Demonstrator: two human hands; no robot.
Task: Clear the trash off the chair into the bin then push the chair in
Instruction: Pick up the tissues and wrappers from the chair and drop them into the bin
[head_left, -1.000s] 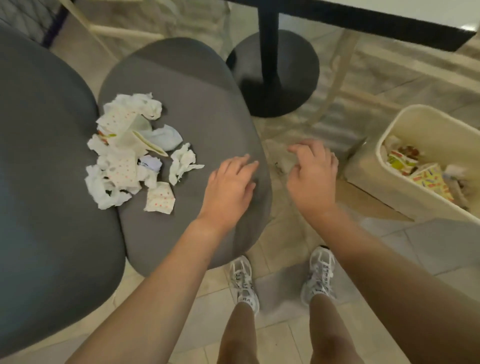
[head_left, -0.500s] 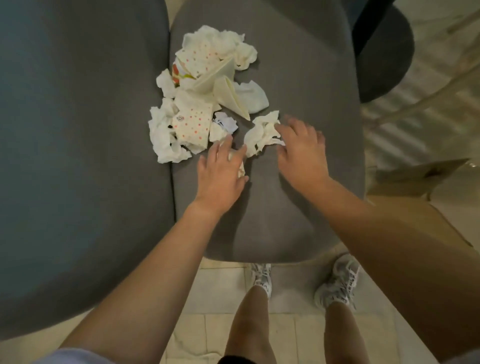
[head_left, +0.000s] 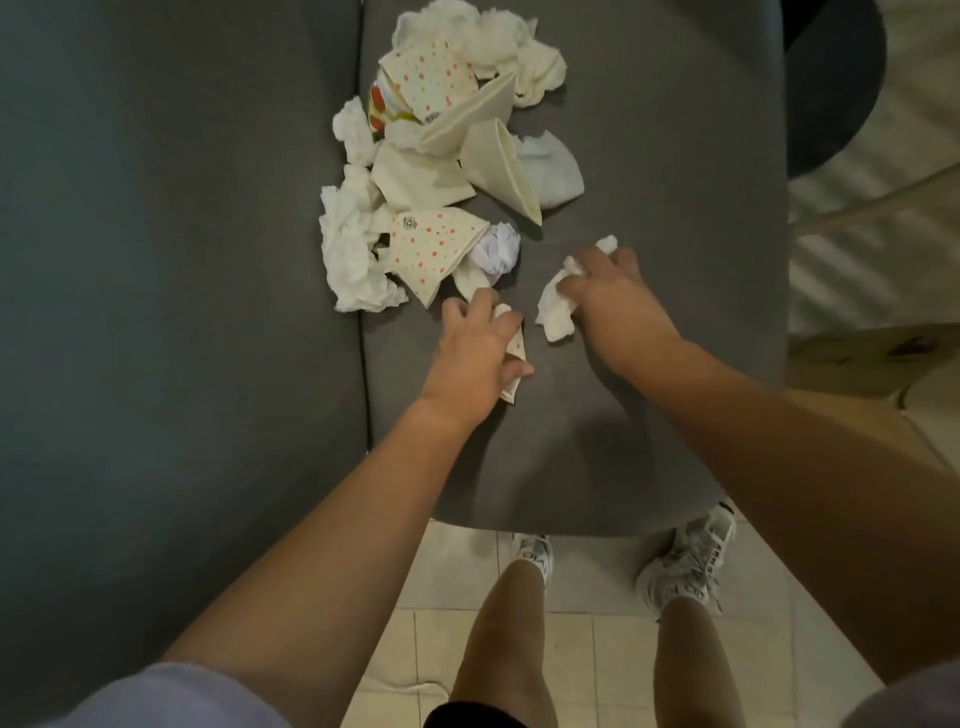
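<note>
A grey padded chair seat (head_left: 649, 415) fills the middle of the view. On its far part lies a pile of trash (head_left: 441, 171): crumpled white tissues, dotted paper wrappers and cream paper cones. My left hand (head_left: 475, 353) is curled round a small dotted paper scrap (head_left: 515, 371) at the pile's near edge. My right hand (head_left: 613, 296) grips a crumpled white tissue (head_left: 556, 306) just right of the pile. The bin is out of view.
The chair's dark grey backrest (head_left: 156, 312) takes up the whole left side. A black round table base (head_left: 831, 88) shows at the top right, and a brown cardboard flap (head_left: 872, 353) lies to the right. My legs and white shoes (head_left: 685, 571) stand on the tiled floor.
Both hands reached from the seat's front edge to the pile. My left hand closed on the dotted scrap and my right on the white tissue. The view swung left and the bin left the frame.
</note>
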